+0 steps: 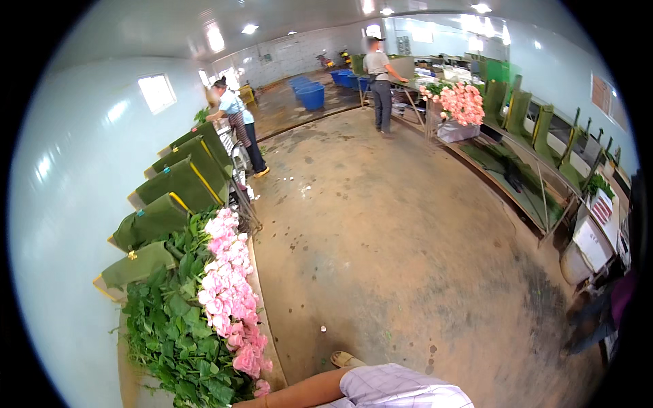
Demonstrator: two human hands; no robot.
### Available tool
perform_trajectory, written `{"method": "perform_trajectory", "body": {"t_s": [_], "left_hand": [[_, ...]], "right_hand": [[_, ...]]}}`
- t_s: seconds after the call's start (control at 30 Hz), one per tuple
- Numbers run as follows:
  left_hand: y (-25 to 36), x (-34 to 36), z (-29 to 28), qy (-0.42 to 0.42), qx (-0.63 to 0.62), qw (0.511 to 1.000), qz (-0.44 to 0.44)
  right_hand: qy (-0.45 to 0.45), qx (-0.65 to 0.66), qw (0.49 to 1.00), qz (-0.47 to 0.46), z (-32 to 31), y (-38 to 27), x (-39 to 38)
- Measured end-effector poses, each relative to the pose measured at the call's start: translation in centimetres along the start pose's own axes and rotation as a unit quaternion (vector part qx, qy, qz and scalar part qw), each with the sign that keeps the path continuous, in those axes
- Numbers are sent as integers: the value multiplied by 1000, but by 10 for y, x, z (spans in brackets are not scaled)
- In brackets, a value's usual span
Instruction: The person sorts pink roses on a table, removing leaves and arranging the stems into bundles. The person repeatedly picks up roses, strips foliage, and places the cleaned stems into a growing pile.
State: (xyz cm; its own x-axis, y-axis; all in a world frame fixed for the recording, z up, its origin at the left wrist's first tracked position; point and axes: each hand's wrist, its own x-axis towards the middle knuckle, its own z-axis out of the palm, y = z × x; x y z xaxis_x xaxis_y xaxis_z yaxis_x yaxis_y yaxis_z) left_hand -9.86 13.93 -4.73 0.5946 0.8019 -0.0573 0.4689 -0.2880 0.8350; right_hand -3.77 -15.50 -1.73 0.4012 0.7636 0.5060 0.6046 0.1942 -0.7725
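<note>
The concrete floor (381,224) spread widest, running away from me to the far end, and its dark spots looked damp in places, so a hurried step could have slid there. Along the left wall stood a row of green dividers (183,185) with yellow edges; their slanting panels leaned over the stems nearest them, and a careless pull could have snagged foliage on a rim. Beside them, at the near left, lay the bank of pink roses (228,285), blooms toward the aisle and leafy stems (170,333) toward the wall. The stems looked tangled, so dragging one out might have torn leaves or bruised its neighbours. The heads crowded the pale table edge (273,360), where a passing leg or my own checked sleeve (408,389) could have knocked petals loose. My bare forearm (299,393) crossed the lower edge toward the left, close to the lowest blooms; leaning on them would have crushed them. The hand beyond it was cut off, so I could not tell whether it gripped anything, nor which hand it was; the other was out of view. Below lay my tan shoe (345,358), with a small pale scrap (323,329) just past it, easy to tread on.
</note>
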Motion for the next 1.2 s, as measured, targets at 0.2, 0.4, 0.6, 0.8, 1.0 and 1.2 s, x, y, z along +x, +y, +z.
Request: {"method": "perform_trajectory", "body": {"t_s": [0.2, 0.4, 0.6, 0.8, 1.0, 1.2], "left_hand": [[-46, -24, -47, 25, -49, 998, -44], [32, -115, -36, 11, -181, 983, -18], [34, -129, -46, -42, -383, 921, -63], [64, -166, -22, 62, -540, 791, -282], [18, -173, 6, 41, -641, 730, -232], [-15, -167, 30, -51, -644, 713, -271]], "right_hand": [[-29, 106, 993, 41, 16, -12, 20], [-49, 152, 970, 181, 26, -11, 61], [-186, 306, 865, 351, 68, 14, 94], [-200, 369, 812, 405, 63, 64, 98], [-153, 217, 891, 368, 55, 21, 113], [-195, 125, 893, 385, 62, 38, 102]]}}
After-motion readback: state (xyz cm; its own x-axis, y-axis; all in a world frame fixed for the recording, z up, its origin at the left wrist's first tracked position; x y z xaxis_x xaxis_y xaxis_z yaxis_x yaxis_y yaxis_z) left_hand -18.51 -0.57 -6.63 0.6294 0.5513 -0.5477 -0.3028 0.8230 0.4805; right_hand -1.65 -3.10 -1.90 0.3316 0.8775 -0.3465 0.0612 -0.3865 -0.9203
